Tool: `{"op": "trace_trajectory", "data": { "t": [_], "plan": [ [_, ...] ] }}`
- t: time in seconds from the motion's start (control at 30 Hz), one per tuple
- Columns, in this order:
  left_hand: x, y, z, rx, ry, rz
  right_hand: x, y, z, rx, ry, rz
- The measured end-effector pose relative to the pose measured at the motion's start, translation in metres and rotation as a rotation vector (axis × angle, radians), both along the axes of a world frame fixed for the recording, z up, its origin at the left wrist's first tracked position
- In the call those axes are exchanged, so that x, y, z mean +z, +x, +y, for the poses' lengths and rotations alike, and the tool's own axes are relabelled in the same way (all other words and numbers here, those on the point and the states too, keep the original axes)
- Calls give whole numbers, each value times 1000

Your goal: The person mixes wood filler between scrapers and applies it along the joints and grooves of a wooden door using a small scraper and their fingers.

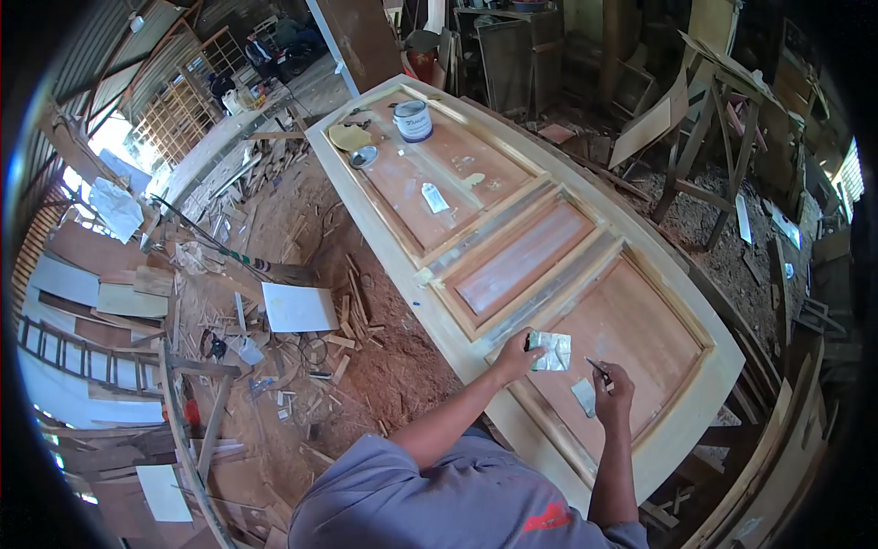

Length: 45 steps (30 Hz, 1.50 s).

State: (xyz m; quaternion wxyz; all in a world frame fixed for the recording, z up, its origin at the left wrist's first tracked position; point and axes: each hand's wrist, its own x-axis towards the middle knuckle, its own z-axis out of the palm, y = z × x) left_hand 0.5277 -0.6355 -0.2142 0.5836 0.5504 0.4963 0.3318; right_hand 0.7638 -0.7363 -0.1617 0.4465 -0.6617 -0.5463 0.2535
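Observation:
My left hand (517, 356) is closed around the edge of a flat, pale rectangular plate (551, 351) with uneven smears on it. My right hand (614, 393) pinches a thin, dark-handled tool (599, 370); its exact kind is too small to make out. Just left of that hand, a pale rectangular piece (583, 397) shows against the lower panel. Both hands are over the near end of a panelled wooden door (672, 462), which lies flat in front of me.
On the door's far panel stand an open paint can (412, 122), a small round tin (363, 156), a yellowish sheet (349, 137) and a white tube (434, 198). Wood scraps and a white board (299, 307) litter the floor at left. A wooden trestle (704, 156) stands at right.

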Motion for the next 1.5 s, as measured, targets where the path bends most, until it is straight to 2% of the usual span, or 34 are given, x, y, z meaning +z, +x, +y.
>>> {"op": "trace_trajectory", "data": {
  "t": [0.03,0.13,0.23,0.43,0.53,0.63,0.73,0.77,0.87,0.97,1.07,1.27,1.37,1.43,1.5],
  "plan": [
    [11,-6,4,32,-28,-98,11,-5,7,8,61,-70],
    [52,-24,20,91,-49,-168,58,-25,28,36,208,-229],
    [63,-39,44,94,53,-236,89,-45,43,85,291,-318],
    [106,-56,66,90,61,-289,105,-75,68,134,333,-244],
    [112,-60,71,110,75,-339,114,-78,75,118,243,-43],
    [126,-69,75,125,85,-347,133,-77,84,135,379,-214],
    [145,-72,68,141,6,-428,161,-77,81,334,350,-105],
    [150,-73,67,148,-29,-469,164,-76,79,376,356,-218],
    [134,-78,75,194,-75,-529,167,-80,70,469,361,-490],
    [163,-68,59,281,-162,-624,155,-98,65,374,468,-635],
    [168,-51,49,329,-181,-636,140,-110,70,318,505,-651],
    [180,-33,39,439,-56,-630,133,-113,62,294,484,-686],
    [161,-37,52,447,115,-499,130,-111,52,334,426,-731],
    [189,-41,44,406,7,-572,133,-103,52,393,331,-768],
    [207,-41,40,448,43,-497,128,-95,47,350,338,-671]
  ]
}}
